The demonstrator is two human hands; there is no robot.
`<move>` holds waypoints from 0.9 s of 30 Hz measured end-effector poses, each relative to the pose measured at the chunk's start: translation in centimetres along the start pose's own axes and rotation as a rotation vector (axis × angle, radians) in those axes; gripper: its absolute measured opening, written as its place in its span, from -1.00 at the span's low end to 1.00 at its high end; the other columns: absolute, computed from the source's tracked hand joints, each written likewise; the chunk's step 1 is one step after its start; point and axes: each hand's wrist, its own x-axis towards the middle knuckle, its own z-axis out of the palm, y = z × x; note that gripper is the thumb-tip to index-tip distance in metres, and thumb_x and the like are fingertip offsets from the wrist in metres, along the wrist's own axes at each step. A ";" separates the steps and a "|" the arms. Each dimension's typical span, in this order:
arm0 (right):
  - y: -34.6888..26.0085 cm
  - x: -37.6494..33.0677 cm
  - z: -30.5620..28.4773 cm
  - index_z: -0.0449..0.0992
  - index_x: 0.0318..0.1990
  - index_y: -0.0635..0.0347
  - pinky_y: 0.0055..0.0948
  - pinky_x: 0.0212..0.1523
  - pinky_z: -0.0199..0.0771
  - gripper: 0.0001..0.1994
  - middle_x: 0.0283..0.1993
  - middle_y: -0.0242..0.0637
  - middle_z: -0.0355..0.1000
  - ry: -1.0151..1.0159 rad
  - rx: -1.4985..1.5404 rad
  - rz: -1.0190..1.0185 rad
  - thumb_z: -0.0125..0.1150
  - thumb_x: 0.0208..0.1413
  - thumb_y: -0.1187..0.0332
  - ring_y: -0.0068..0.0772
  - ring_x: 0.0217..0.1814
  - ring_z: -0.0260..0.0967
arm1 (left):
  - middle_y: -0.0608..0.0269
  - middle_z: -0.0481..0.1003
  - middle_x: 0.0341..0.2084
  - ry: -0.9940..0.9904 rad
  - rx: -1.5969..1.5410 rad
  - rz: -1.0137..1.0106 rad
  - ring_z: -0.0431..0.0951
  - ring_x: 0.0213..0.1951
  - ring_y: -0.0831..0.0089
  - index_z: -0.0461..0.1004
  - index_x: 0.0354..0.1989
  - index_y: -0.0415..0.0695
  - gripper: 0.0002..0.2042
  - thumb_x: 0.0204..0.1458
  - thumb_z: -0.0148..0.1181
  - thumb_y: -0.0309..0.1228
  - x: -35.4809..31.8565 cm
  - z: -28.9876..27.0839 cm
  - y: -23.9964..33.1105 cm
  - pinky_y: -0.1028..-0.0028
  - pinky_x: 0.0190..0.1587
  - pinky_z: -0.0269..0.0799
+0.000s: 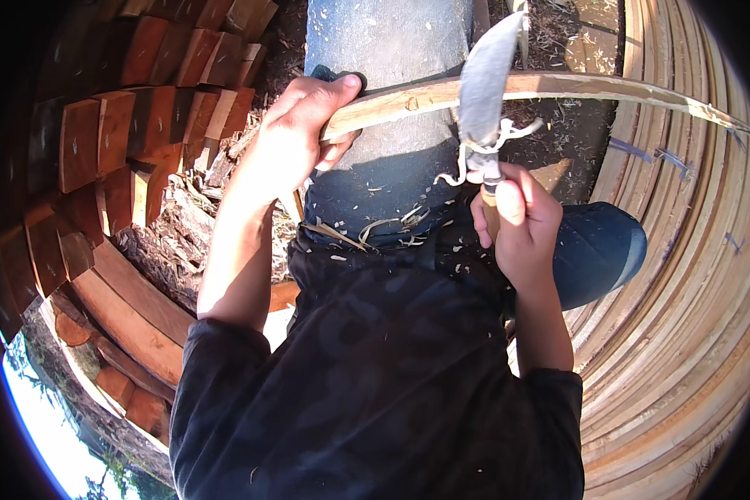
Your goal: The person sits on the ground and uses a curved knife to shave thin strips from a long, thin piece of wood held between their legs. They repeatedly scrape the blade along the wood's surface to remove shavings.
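Observation:
Across my thigh lies a long pale wooden strip (417,97), its near end at the left and its far end reaching the stacked strips at the right. My left hand (304,117) is closed round the left end, thumb on top. In my right hand (521,212) is a knife with a wooden handle; its broad blade (485,79) points away from me and crosses over the strip. A curled wood shaving (508,132) hangs at the base of the blade. Whether the edge touches the strip I cannot tell.
Shavings (367,233) are scattered over my jeans and lap. Stacked wooden blocks (125,125) rise on the left, with bark and wood chips (183,233) on the ground beside them. Along the right runs a big pile of long wooden strips (667,275).

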 end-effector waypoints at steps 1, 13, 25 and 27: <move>-0.1 0.1 0.0 0.41 -0.20 0.36 -0.70 -0.70 0.11 -0.68 -0.64 -0.36 0.28 0.173 0.221 0.034 -0.18 0.30 0.25 -0.70 -0.70 0.14 | 0.34 0.13 -0.92 -0.004 0.000 -0.008 0.11 -0.83 0.54 0.20 -0.82 -0.14 -0.45 0.22 -0.25 -0.12 -0.2 -0.1 -0.2 0.51 -0.70 0.03; -0.5 -0.6 -5.8 0.34 -0.07 0.33 -0.68 -0.75 0.10 -0.71 -0.66 -0.36 0.17 0.440 0.299 -0.045 -0.15 0.29 0.26 -0.66 -0.75 0.07 | 0.37 0.13 -0.92 0.008 -0.039 0.031 0.12 -0.82 0.59 0.23 -0.83 -0.13 -0.45 0.23 -0.23 -0.13 0.2 0.4 -0.4 0.53 -0.69 0.02; 1.2 -1.1 -6.1 0.34 0.00 0.31 -0.70 -0.53 0.13 -0.74 -0.51 -0.44 0.28 0.444 -0.160 -0.216 0.00 0.18 0.45 -0.74 -0.56 0.13 | 0.53 0.26 -0.75 -0.211 0.150 0.002 0.20 -0.66 0.79 0.46 -0.55 -0.24 -0.69 -0.07 0.33 -0.22 -0.4 -1.2 0.1 0.64 -0.63 0.05; 1.4 -0.6 -4.8 0.34 -0.03 0.32 -0.64 -0.49 0.18 -0.74 -0.46 -0.37 0.30 0.391 -0.238 -0.216 0.05 0.13 0.46 -0.65 -0.53 0.16 | 0.53 0.26 -0.75 -0.230 0.176 -0.014 0.20 -0.65 0.78 0.45 -0.57 -0.22 -0.68 -0.03 0.29 -0.20 -0.3 -1.3 0.5 0.63 -0.63 0.06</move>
